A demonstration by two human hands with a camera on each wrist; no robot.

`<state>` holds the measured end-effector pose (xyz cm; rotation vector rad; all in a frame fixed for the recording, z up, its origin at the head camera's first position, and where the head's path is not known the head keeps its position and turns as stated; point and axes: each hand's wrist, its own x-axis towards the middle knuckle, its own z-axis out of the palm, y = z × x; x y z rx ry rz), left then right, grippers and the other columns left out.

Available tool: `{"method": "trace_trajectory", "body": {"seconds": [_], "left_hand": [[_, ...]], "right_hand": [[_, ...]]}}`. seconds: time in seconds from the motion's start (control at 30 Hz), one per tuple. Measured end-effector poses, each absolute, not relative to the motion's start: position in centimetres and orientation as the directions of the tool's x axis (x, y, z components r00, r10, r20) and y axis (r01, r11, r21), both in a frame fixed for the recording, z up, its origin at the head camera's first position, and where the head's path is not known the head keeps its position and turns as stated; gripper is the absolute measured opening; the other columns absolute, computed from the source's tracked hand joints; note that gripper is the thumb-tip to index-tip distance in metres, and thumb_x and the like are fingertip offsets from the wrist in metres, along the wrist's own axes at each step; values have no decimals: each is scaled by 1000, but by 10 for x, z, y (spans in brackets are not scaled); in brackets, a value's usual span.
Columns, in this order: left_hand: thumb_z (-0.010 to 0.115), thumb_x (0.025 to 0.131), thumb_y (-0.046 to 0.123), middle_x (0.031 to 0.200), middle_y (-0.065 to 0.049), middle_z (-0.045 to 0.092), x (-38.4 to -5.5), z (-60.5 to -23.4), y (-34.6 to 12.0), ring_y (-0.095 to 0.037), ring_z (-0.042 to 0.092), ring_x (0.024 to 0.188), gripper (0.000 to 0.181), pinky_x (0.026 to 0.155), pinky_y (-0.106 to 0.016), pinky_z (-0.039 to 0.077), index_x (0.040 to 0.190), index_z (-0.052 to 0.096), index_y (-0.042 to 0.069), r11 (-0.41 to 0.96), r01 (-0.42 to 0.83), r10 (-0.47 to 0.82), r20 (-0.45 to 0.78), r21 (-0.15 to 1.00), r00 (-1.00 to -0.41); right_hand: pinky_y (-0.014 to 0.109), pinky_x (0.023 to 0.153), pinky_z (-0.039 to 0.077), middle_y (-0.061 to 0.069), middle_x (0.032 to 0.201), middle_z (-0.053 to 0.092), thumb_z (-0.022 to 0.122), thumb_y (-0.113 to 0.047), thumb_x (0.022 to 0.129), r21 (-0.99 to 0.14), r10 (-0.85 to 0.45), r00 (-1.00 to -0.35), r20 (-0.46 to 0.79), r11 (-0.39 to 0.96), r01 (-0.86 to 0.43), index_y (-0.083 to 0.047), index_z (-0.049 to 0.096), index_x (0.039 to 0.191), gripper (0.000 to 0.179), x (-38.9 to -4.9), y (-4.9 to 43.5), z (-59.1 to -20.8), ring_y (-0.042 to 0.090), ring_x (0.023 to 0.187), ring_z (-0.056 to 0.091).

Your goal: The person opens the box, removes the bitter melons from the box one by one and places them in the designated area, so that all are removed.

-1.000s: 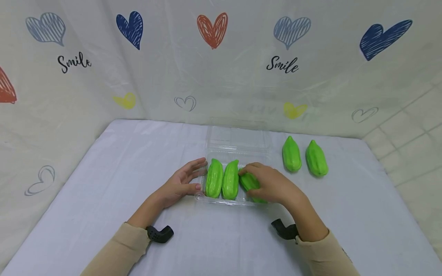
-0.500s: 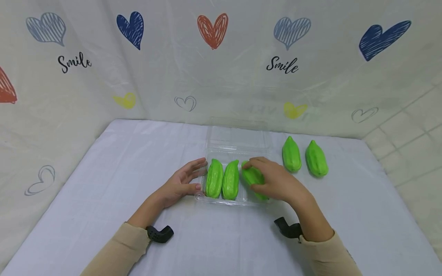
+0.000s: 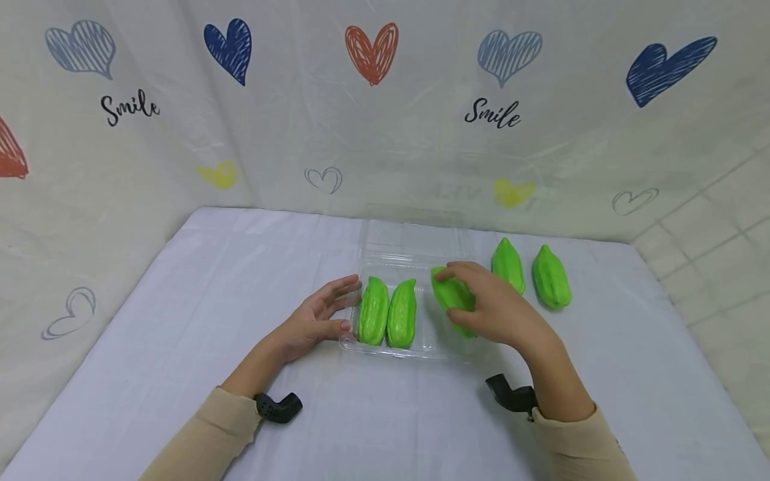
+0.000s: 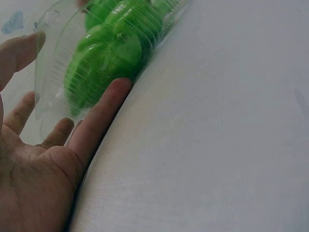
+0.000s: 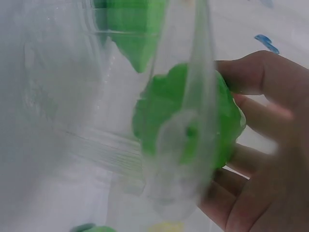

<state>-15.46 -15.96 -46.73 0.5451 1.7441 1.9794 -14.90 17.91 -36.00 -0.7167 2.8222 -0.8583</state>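
Two bright green, ribbed, gourd-shaped fruits lie side by side in the left part of a clear plastic clamshell box (image 3: pixel 428 337), the left fruit (image 3: pixel 373 311) and the middle fruit (image 3: pixel 402 314). My right hand (image 3: pixel 505 307) grips a third green fruit (image 3: pixel 448 292), tilted, over the box's right side. In the right wrist view its lobed end (image 5: pixel 161 111) shows through the clear plastic, with fingers and thumb around it. At the box's left wall, my left hand (image 3: pixel 315 317) rests with fingers extended; its thumb (image 4: pixel 104 104) lies along the lower edge in the left wrist view.
The box's transparent lid (image 3: pixel 415 240) stands open toward the patterned backdrop. Right of the box, two more green fruits lie on the white cloth, a nearer-to-box one (image 3: pixel 507 262) partly behind the right hand and an outer one (image 3: pixel 551 276).
My right hand has moved right and away from me, taking the third fruit from beside the middle one toward the box's right side. The left hand has stayed in place.
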Motion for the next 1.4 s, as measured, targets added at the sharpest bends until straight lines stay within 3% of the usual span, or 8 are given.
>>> {"method": "trace_trajectory", "body": {"seconds": [0.37, 0.9, 1.4], "left_hand": [[68, 90, 4, 165, -8, 21, -154, -467, -160, -30, 24, 150, 83, 108, -38, 42, 159, 23, 16, -100, -73, 564, -4, 992, -826], [69, 89, 5, 164, -7, 22, -154, -467, -158, -30, 25, 150, 84, 108, -39, 41, 159, 24, 16, -88, -75, 560, -13, 993, -828], [68, 90, 6, 164, -7, 22, -156, -468, -158, -32, 24, 150, 82, 106, -39, 44, 159, 24, 15, -98, -67, 559, -1, 993, -829]], "right_hand": [[50, 108, 40, 4, 146, 51, 69, -13, 84, -563, -445, -893, 69, 721, -403, -18, 56, 135, 53, -153, 189, -358, 26, 138, 44], [50, 94, 48, 5, 145, 52, 68, -10, 86, -573, -400, -907, 131, 716, -399, -16, 55, 136, 53, -156, 202, -356, 27, 129, 50], [51, 90, 48, 9, 139, 54, 67, -5, 87, -603, -360, -923, 135, 709, -365, -13, 54, 138, 53, -161, 215, -348, 27, 108, 54]]}}
